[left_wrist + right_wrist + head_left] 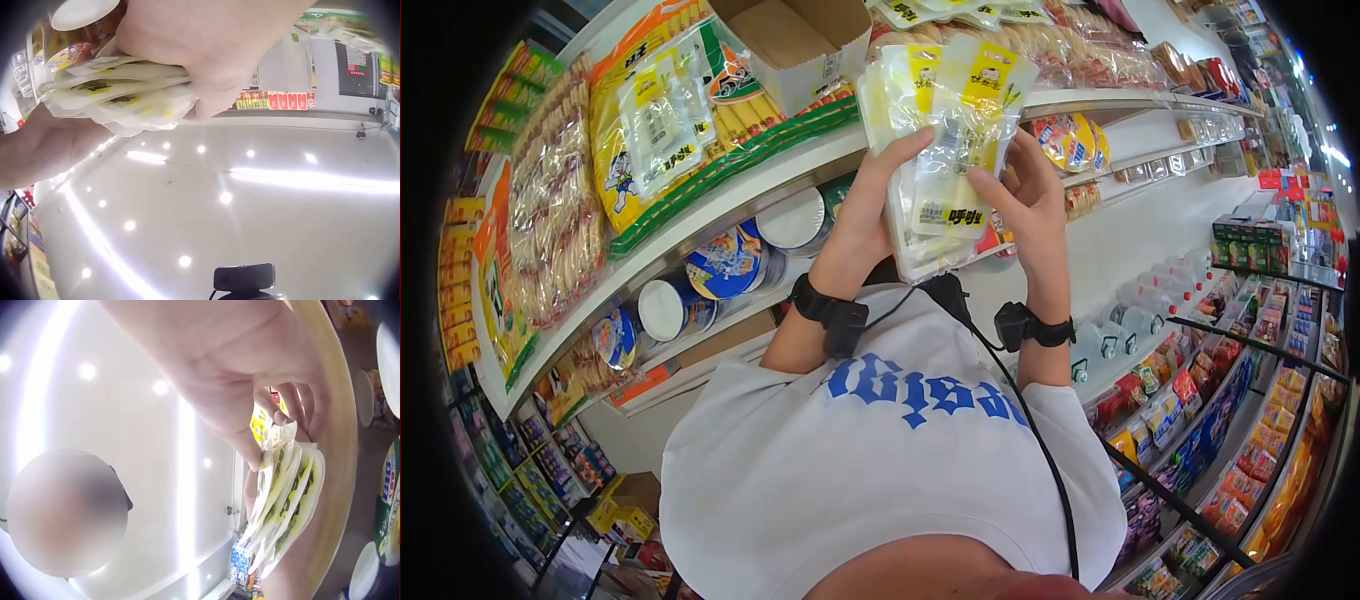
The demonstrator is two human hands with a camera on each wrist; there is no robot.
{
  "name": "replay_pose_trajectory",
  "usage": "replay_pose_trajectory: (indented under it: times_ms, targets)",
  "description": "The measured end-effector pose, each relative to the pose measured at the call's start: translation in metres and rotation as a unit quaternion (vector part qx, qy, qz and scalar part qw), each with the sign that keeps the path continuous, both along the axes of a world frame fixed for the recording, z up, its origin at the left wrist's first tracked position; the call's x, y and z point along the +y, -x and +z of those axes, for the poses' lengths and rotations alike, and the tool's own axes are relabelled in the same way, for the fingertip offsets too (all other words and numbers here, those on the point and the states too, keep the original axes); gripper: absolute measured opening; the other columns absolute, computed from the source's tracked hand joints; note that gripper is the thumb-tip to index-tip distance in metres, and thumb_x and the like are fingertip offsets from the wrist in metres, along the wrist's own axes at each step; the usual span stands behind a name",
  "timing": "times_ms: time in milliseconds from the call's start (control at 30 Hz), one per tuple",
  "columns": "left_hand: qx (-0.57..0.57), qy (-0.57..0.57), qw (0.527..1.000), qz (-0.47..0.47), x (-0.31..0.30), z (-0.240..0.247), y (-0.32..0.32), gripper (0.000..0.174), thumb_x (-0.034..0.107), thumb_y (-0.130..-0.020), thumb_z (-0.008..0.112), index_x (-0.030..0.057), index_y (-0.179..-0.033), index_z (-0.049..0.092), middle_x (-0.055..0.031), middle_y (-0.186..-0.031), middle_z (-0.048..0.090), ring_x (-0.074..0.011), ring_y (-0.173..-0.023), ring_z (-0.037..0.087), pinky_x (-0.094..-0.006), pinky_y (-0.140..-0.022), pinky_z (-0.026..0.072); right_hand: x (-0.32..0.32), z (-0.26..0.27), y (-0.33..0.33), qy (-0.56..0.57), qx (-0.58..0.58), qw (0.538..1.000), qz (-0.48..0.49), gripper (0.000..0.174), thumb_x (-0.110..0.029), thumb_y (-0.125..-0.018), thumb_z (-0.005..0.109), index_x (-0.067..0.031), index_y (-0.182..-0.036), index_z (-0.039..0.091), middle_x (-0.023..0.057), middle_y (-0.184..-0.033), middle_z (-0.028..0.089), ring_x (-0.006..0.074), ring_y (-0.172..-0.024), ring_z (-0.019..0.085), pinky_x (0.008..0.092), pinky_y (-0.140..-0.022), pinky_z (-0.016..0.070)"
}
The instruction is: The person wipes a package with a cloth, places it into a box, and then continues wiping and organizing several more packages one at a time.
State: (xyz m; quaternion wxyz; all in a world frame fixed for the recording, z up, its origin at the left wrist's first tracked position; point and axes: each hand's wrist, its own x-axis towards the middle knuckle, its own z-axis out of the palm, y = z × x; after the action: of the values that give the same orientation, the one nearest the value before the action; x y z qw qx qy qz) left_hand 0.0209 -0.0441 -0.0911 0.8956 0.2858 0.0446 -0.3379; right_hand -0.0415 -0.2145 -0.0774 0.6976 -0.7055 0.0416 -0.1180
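In the head view, the left hand [868, 205] is pinching the stack of packets [950, 150] beneath its thumb; the right hand [1037, 200] is gripping the opposite edge. The stack is sitting between both hands, its long axis running away from the white shirt [880, 470], yellow ends pointing outward. The left-wrist view is showing it nearly sideways; the right-wrist view, slanting, edges fanned.

A carton [822, 82] stands left of the packets [948, 165].
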Motion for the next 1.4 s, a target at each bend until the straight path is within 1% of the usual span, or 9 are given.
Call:
replay_pose_trajectory:
  times_ms: [433,533,633,700,1033,1133,1200,1333,1400]
  targets:
    - [0.001,0.131,0.989,-0.075,0.003,-0.006,-0.005,0.064,0.026,-0.091,0.056,-0.0042,-0.146,0.042,-0.0212,-0.136,0.059,-0.0381,-0.116,0.065,-0.0515,-0.099,0.054,-0.01,0.006,0.013,-0.11,-0.102,0.986,-0.073,0.059,-0.006,-0.102,0.055,0.0027,-0.155,0.03,0.013,-0.137,0.058,0.0192,-0.127,0.056,0.0322,-0.104,0.0472]
    - [-0.002,0.119,0.99,-0.071,0.004,-0.004,-0.004,0.065,0.025,-0.09,0.055,-0.0057,-0.145,0.041,-0.0218,-0.136,0.059,-0.0387,-0.116,0.065,-0.0522,-0.099,0.0539,0.001,0.012,0.017,-0.255,-0.057,0.959,-0.11,0.067,-0.014,-0.098,0.063,0.0059,-0.154,0.031,0.0112,-0.125,0.06,0.0151,-0.105,0.062,0.0263,-0.086,0.05]
    - [-0.003,0.134,0.988,-0.075,0.003,-0.006,-0.003,0.066,0.026,-0.089,0.053,-0.0073,-0.145,0.041,-0.0222,-0.136,0.059,-0.0393,-0.118,0.064,-0.0528,-0.099,0.0536,-0.012,0.0,0.012,-0.564,-0.092,0.797,0.196,0.076,-0.031,-0.1,0.061,0.0078,-0.155,0.026,0.0083,-0.108,0.057,0.0121,-0.076,0.053,0.0235,-0.065,0.0418]
    - [0.005,0.13,0.988,-0.085,0.004,-0.007,-0.003,0.066,0.026,-0.089,0.053,-0.0079,-0.145,0.041,-0.0221,-0.137,0.058,-0.0396,-0.119,0.063,-0.053,-0.1,0.0532,-0.013,-0.002,0.011,-0.658,-0.036,0.733,0.165,0.084,-0.046,-0.101,0.054,0.0095,-0.155,0.02,0.0079,-0.096,0.048,0.0119,-0.06,0.037,0.0246,-0.056,0.0302]
    - [-0.007,0.121,0.99,-0.077,0.001,-0.007,-0.003,0.067,0.026,-0.089,0.053,-0.0047,-0.148,0.038,-0.0213,-0.142,0.055,-0.0385,-0.121,0.062,-0.0507,-0.102,0.0524,-0.013,-0.008,0.012,-0.751,-0.082,0.617,0.219,0.083,-0.05,-0.103,0.047,0.0064,-0.157,0.02,0.0081,-0.099,0.049,0.0117,-0.061,0.038,0.0259,-0.056,0.0302]
    - [0.008,0.094,0.994,-0.054,0.0,-0.003,0.001,0.062,0.024,-0.091,0.056,-0.0035,-0.145,0.043,-0.0192,-0.136,0.06,-0.034,-0.116,0.065,-0.0469,-0.099,0.0543,-0.005,-0.011,0.016,-0.518,-0.088,0.843,0.112,0.075,-0.036,-0.101,0.058,0.003,-0.156,0.025,0.0089,-0.11,0.054,0.0132,-0.069,0.047,0.0259,-0.064,0.0382]
    - [0.011,0.007,1.0,0.017,-0.003,-0.014,0.002,0.059,0.025,-0.093,0.059,-0.0032,-0.143,0.046,-0.018,-0.13,0.064,-0.0311,-0.111,0.068,-0.0455,-0.097,0.0554,0.022,-0.001,0.013,-0.177,-0.083,0.98,-0.031,0.07,-0.024,-0.097,0.063,0.0009,-0.154,0.032,0.0093,-0.116,0.056,0.0157,-0.082,0.053,0.0281,-0.075,0.0435]
    - [-0.036,0.01,0.998,0.042,-0.002,-0.006,0.003,0.054,0.022,-0.095,0.067,0.0011,-0.141,0.048,-0.0117,-0.126,0.065,-0.0223,-0.108,0.068,-0.0387,-0.092,0.0564,0.036,-0.004,0.009,0.219,-0.068,0.97,-0.084,0.06,-0.005,-0.092,0.067,-0.0003,-0.147,0.045,0.0113,-0.127,0.054,0.0222,-0.111,0.057,0.0332,-0.096,0.046]
    - [-0.074,-0.01,0.995,0.061,-0.002,0.009,0.005,0.052,0.016,-0.093,0.07,-0.0005,-0.138,0.05,-0.0114,-0.124,0.065,-0.0197,-0.104,0.067,-0.0349,-0.088,0.0562,0.045,-0.003,0.008,0.222,-0.081,0.967,-0.098,0.052,-0.008,-0.094,0.065,-0.0001,-0.143,0.05,0.0159,-0.141,0.046,0.028,-0.128,0.048,0.0377,-0.102,0.0428]
